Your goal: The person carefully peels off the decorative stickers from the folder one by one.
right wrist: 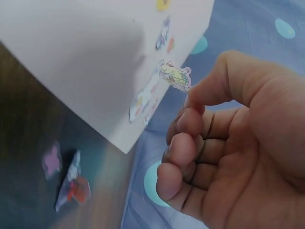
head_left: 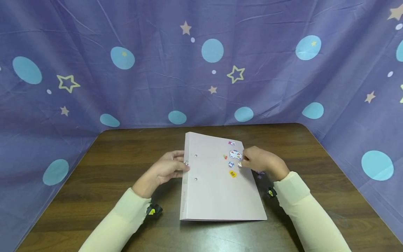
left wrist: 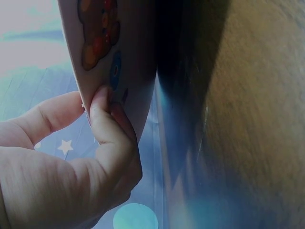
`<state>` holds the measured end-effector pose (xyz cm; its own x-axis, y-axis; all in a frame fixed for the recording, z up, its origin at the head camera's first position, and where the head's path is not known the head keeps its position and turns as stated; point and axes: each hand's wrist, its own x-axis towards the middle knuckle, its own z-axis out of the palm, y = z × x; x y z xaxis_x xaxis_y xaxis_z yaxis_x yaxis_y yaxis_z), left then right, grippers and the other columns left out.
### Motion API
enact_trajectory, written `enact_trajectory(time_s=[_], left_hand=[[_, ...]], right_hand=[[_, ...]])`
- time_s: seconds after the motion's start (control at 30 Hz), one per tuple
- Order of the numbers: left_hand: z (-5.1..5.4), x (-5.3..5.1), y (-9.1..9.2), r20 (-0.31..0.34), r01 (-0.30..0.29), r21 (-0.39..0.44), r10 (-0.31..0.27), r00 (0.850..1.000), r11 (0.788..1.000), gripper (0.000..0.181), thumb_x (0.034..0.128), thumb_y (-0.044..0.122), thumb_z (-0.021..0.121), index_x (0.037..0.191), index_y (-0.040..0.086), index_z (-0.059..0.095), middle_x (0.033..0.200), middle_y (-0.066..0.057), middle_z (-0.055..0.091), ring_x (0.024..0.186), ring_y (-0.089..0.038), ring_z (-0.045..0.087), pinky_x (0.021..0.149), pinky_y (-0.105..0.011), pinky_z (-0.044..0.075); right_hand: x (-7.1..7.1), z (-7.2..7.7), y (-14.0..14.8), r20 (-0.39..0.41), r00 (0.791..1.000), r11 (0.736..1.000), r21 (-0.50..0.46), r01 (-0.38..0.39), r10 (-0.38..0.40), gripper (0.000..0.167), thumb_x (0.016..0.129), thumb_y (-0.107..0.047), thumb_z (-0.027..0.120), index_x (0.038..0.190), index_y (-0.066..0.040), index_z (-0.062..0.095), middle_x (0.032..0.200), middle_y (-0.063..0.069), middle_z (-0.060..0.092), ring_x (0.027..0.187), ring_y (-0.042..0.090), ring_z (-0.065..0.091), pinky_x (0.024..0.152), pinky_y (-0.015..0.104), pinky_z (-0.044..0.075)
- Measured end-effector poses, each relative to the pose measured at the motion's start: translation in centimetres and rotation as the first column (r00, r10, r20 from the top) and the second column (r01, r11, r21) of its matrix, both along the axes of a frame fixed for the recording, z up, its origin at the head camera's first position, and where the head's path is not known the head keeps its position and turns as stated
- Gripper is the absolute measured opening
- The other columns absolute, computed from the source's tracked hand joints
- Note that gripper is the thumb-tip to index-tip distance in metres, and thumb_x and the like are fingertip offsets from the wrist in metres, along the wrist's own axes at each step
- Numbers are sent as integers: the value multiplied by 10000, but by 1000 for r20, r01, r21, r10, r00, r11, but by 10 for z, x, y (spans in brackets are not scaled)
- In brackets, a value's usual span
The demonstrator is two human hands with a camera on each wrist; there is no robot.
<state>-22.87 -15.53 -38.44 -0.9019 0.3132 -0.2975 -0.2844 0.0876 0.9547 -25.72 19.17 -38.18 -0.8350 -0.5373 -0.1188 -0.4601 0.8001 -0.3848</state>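
Observation:
A pale ring binder or file folder (head_left: 217,199) stands in the middle of the table, its cover facing up and bearing several stickers near the right edge. My left hand (head_left: 165,169) grips its spine edge, with thumb and fingers on either side. A brown bear sticker (left wrist: 99,31) shows on the folder's surface in the left wrist view. Beside the opposite edge, my right hand (head_left: 259,159) pinches a small yellow cartoon sticker (right wrist: 175,76) between thumb and forefinger. That sticker is held over the cover; whether it touches is unclear. Nearby on the cover is a white palette-shaped sticker (head_left: 235,155).
Loose stickers (right wrist: 75,183) lie on the wooden table (head_left: 132,143) to the right of the folder, partly hidden under my right arm in the head view. A purple patterned cloth (head_left: 176,80) hangs behind the table and at both sides.

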Motion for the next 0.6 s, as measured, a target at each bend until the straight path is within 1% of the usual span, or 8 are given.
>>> enact_trajectory(time_s=[0.2, 0.3, 0.4, 0.47, 0.6], left_hand=[[-2, -1, 0, -5, 4, 2, -4, 1000, 1000, 793, 881, -134, 626, 1559, -85, 217, 1384, -290, 523, 963, -213, 659, 859, -396, 571], [-2, -1, 0, -4, 8, -4, -8, 1000, 1000, 790, 884, -125, 630, 1560, -77, 223, 1384, -285, 527, 980, -225, 662, 872, -410, 569], [-2, -2, -1, -3, 7, -10, -7, 1000, 1000, 787, 885, -121, 634, 1559, -66, 233, 1373, -274, 536, 992, -239, 664, 880, -420, 569], [-1, -1, -1, 0, 3, -14, -3, 1000, 1000, 782, 884, -121, 636, 1558, -55, 246, 1365, -265, 543, 995, -244, 665, 879, -423, 569], [-1, -1, 0, -2, 1, -14, -1, 1000, 1000, 785, 881, -126, 636, 1557, -60, 242, 1362, -267, 543, 991, -243, 662, 879, -426, 569]], right_hand=[[-2, 5, 12, 32, 998, 999, 10, 53, -54, 212, 964, -149, 597, 756, -109, 596, 669, -10, 536, 586, 119, 496, 532, 272, 402], [-3, 6, 19, 55, 994, 996, 34, 87, -89, 269, 973, -152, 608, 709, -115, 568, 650, -11, 510, 570, 122, 467, 530, 274, 390], [-4, 7, 24, 68, 993, 993, 67, 97, -102, 323, 983, -148, 623, 669, -114, 556, 618, -22, 487, 549, 113, 426, 529, 267, 372], [-4, 7, 26, 72, 993, 991, 93, 91, -98, 318, 990, -145, 624, 677, -107, 585, 610, -34, 506, 546, 105, 432, 535, 262, 384], [-4, 8, 29, 71, 992, 983, 157, 95, -107, 328, 956, -80, 594, 633, -111, 555, 571, -47, 474, 532, 101, 406, 537, 259, 370]])
